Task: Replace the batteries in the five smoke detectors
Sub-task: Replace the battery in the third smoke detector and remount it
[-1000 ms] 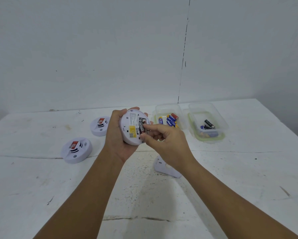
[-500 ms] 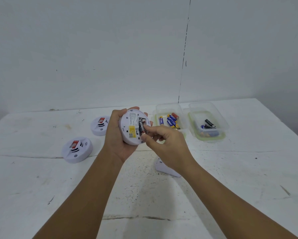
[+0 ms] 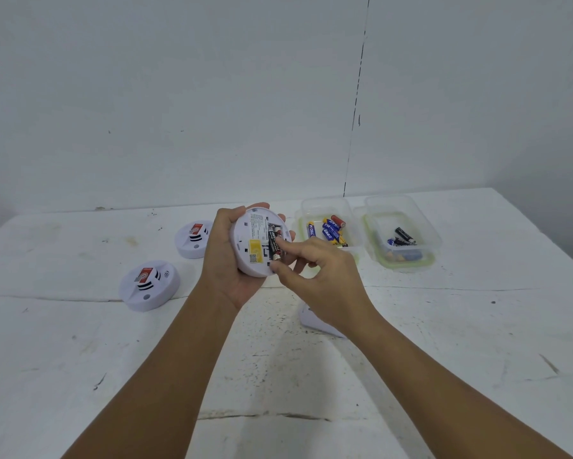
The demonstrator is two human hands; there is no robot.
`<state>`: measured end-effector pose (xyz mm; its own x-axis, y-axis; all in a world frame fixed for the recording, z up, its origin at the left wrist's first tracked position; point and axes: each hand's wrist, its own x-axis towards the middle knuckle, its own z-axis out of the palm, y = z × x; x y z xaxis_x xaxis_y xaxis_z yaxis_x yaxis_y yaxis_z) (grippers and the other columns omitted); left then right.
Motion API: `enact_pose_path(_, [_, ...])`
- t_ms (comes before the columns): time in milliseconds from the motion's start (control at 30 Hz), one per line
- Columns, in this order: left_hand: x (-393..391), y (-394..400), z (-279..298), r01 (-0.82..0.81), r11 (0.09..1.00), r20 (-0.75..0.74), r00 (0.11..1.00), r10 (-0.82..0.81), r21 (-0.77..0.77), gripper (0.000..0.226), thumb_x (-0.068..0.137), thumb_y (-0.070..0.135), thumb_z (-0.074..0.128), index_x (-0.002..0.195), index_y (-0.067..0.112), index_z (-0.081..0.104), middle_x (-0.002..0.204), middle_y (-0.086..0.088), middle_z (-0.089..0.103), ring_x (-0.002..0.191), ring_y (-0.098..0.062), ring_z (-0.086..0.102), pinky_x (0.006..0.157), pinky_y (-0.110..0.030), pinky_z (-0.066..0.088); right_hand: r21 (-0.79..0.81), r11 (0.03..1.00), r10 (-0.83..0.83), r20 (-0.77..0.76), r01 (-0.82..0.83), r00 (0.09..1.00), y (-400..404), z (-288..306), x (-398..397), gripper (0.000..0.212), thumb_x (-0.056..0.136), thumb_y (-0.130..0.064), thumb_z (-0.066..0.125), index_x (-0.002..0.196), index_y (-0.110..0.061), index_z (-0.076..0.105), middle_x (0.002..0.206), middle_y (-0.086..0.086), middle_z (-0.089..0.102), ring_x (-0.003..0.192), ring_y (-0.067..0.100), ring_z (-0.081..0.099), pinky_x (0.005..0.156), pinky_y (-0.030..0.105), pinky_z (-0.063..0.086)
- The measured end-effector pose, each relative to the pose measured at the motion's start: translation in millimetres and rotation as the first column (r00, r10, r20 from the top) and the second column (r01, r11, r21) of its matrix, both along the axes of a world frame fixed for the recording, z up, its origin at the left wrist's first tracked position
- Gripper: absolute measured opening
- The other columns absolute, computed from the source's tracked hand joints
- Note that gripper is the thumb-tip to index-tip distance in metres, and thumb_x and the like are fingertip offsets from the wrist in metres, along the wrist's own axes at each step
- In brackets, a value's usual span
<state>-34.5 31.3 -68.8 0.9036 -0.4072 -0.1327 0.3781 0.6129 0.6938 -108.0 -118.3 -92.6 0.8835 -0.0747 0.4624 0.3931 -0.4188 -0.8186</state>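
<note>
My left hand (image 3: 225,260) grips a round white smoke detector (image 3: 250,240) above the table, its back turned toward me. Its battery bay is uncovered and holds black batteries (image 3: 273,246). My right hand (image 3: 321,276) is at the bay, with the index fingertip on the upper part of a battery and the thumb at its lower end, pinching it. Two more detectors (image 3: 149,286) (image 3: 194,238) lie on the table to the left. A white plastic piece (image 3: 311,321) lies on the table, partly hidden under my right wrist.
Two clear plastic tubs stand at the back right. The nearer tub (image 3: 324,207) holds several blue-and-yellow batteries (image 3: 329,231). The right tub (image 3: 407,210) holds black and blue batteries (image 3: 402,238). The white table (image 3: 79,359) meets a white wall behind.
My right index finger has slid up along the battery in the bay and the thumb has settled at its lower end. My left hand keeps the detector in the same spot.
</note>
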Motion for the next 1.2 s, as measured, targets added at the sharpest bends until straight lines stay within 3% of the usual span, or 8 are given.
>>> enact_pose_path(233, [1.6, 2.2, -0.5, 0.015, 1.000, 0.003, 1.000, -0.015, -0.008, 0.036, 0.090, 0.042, 0.056, 0.112, 0.016, 0.067, 0.114, -0.016, 0.066, 0.113, -0.034, 0.054, 0.093, -0.046, 0.046, 0.018, 1.000, -0.008, 0.017, 0.008, 1.000, 1.4, -3.3, 1.4, 0.033, 0.090, -0.021, 0.081, 0.122, -0.026, 0.076, 0.087, -0.012, 0.071, 0.080, 0.014, 0.061, 0.080, 0.033, 0.055])
enact_pose_path(433, [1.5, 5.7, 1.9, 0.029, 0.999, 0.008, 1.000, -0.029, 0.013, 0.033, 0.092, 0.043, 0.052, 0.108, 0.018, 0.067, 0.110, -0.013, 0.066, 0.108, -0.031, 0.054, 0.080, -0.038, 0.049, -0.114, 0.993, -0.012, 0.075, 0.021, 0.997, 2.2, -2.1, 4.3, 0.026, 0.095, -0.023, 0.074, 0.121, -0.018, 0.077, 0.090, -0.008, 0.069, 0.082, 0.003, 0.063, 0.080, 0.011, 0.046])
enact_pose_path(533, [1.3, 6.4, 1.9, 0.038, 0.999, 0.008, 0.999, -0.038, 0.010, 0.033, 0.092, 0.043, 0.054, 0.110, 0.018, 0.066, 0.112, -0.013, 0.065, 0.107, -0.029, 0.054, 0.078, -0.037, 0.046, -0.125, 0.991, -0.031, 0.077, 0.040, 0.997, 4.0, -0.9, 6.3, 0.025, 0.096, -0.022, 0.074, 0.120, -0.017, 0.078, 0.089, -0.006, 0.069, 0.081, -0.005, 0.059, 0.078, 0.008, 0.043])
enact_pose_path(667, [1.7, 6.5, 2.6, 0.030, 0.999, 0.013, 0.999, -0.031, 0.012, 0.032, 0.091, 0.042, 0.053, 0.107, 0.017, 0.067, 0.108, -0.013, 0.066, 0.103, -0.028, 0.057, 0.084, -0.039, 0.045, 0.015, 0.999, -0.039, -0.031, 0.039, 0.999, 6.7, 3.9, 8.5, 0.025, 0.092, -0.022, 0.078, 0.117, -0.022, 0.078, 0.093, -0.009, 0.070, 0.083, -0.001, 0.061, 0.079, 0.011, 0.044])
enact_pose_path(767, [2.3, 7.9, 4.2, 0.044, 0.998, 0.023, 0.999, -0.044, 0.039, 0.031, 0.090, 0.041, 0.052, 0.104, 0.017, 0.068, 0.106, -0.012, 0.067, 0.097, -0.027, 0.061, 0.082, -0.039, 0.048, 0.150, 0.989, 0.020, -0.106, -0.004, 0.994, 7.0, 4.5, 10.1, 0.027, 0.090, -0.020, 0.081, 0.114, -0.030, 0.078, 0.096, -0.011, 0.070, 0.083, 0.003, 0.063, 0.081, 0.023, 0.051])
enact_pose_path(833, [1.3, 8.3, 5.3, 0.053, 0.997, 0.024, 0.998, -0.055, 0.049, 0.031, 0.086, 0.040, 0.056, 0.103, 0.016, 0.068, 0.104, -0.012, 0.067, 0.094, -0.028, 0.063, 0.080, -0.038, 0.050, 0.146, 0.989, 0.036, -0.108, -0.020, 0.993, 8.0, 4.5, 8.9, 0.024, 0.089, -0.017, 0.081, 0.111, -0.028, 0.080, 0.095, -0.013, 0.071, 0.082, 0.002, 0.063, 0.082, 0.026, 0.053])
enact_pose_path(1000, [-3.6, 9.3, 1.6, 0.064, 0.997, 0.023, 0.998, -0.064, 0.034, 0.031, 0.083, 0.041, 0.057, 0.101, 0.017, 0.066, 0.101, -0.012, 0.068, 0.085, -0.027, 0.063, 0.075, -0.036, 0.045, 0.083, 0.994, 0.089, -0.153, -0.077, 0.984, 2.9, 5.4, 12.4, 0.020, 0.092, -0.018, 0.078, 0.110, -0.026, 0.081, 0.098, -0.008, 0.072, 0.086, 0.003, 0.065, 0.076, 0.017, 0.048])
enact_pose_path(1200, [-9.0, 9.1, -1.6, 0.067, 0.996, 0.011, 0.998, -0.067, 0.052, 0.029, 0.089, 0.038, 0.052, 0.100, 0.016, 0.067, 0.098, -0.010, 0.068, 0.085, -0.024, 0.060, 0.075, -0.035, 0.042, 0.283, 0.956, 0.152, -0.255, -0.077, 0.955, 0.8, 7.4, 15.1, 0.013, 0.083, -0.011, 0.086, 0.092, -0.019, 0.083, 0.074, -0.009, 0.073, 0.061, 0.003, 0.058, 0.066, 0.022, 0.046])
